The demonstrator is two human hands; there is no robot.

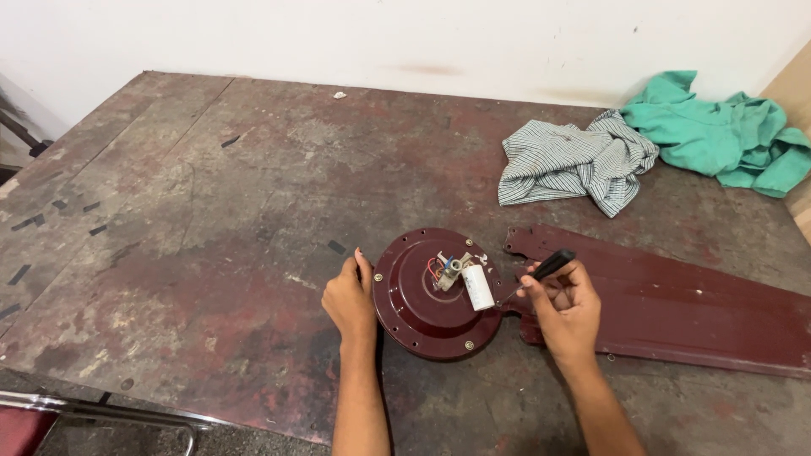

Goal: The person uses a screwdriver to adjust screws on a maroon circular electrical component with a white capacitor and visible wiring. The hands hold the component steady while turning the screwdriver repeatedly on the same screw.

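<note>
left hand (349, 297): flat and spread on the left rim of the round dark red metal fan motor (427, 295), likely so it cannot slide.
right hand (564, 304): fingers curled tight round a thin tool with a black handle (551, 265); its tip points at the motor's right edge.
motor: lies flat on the worn brown table (211, 211), between both hands.
white tube part (477, 287): on top of the motor, by some wires.
dark red fan blade (676, 308): under and past the right hand.
striped cloth (574, 160) and green cloth (718, 135): far beyond the right hand, out of the way.

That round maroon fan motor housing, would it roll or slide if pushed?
The motor housing lies flat on the table, so it would probably slide, not roll. It looks like metal, likely heavy. The attached fan blades would likely drag.
</note>
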